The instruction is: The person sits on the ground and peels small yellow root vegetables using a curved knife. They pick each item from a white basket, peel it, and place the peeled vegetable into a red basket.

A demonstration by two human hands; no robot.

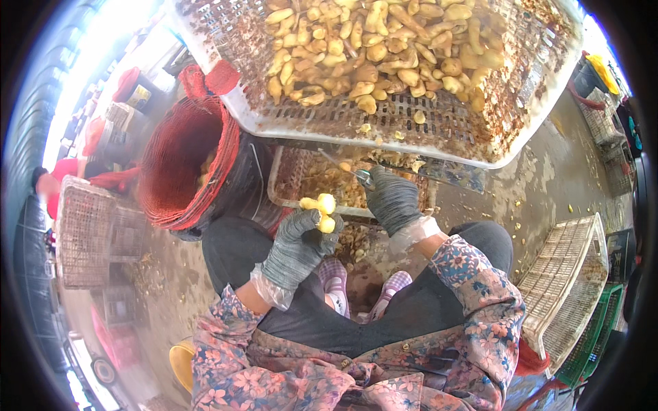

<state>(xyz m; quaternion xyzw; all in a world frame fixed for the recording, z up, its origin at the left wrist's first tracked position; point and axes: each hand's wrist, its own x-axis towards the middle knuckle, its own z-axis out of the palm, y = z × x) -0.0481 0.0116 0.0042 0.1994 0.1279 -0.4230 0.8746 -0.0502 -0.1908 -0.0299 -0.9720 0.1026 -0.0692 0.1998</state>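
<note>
As I watched from a distance through the head view, a broad white plastic tray with slotted, brown-stained walls [236, 106] filled the far side, bearing a heap of knobbly yellow-brown roots [384, 51]. On the right stood a pale, slatted plastic crate [558, 264]; on the left was a round black bucket [250, 171], lined with red mesh netting [163, 161]. A smaller, pale-rimmed plastic tray [356, 212] lay partly beneath the big one, with yellow scraps inside.

I saw the left hand [298, 246], in a grey glove, curled nearly closed, pinching one root between thumb and fingers. The right hand [393, 200], gloved alike, was closed in a fist around the handle of a small, thin-bladed knife [361, 175], its tip pointing far and left. Near the middle, the smooth, pale-yellow, lobed root [326, 203] stuck up from the left fingers, apart from the blade.
</note>
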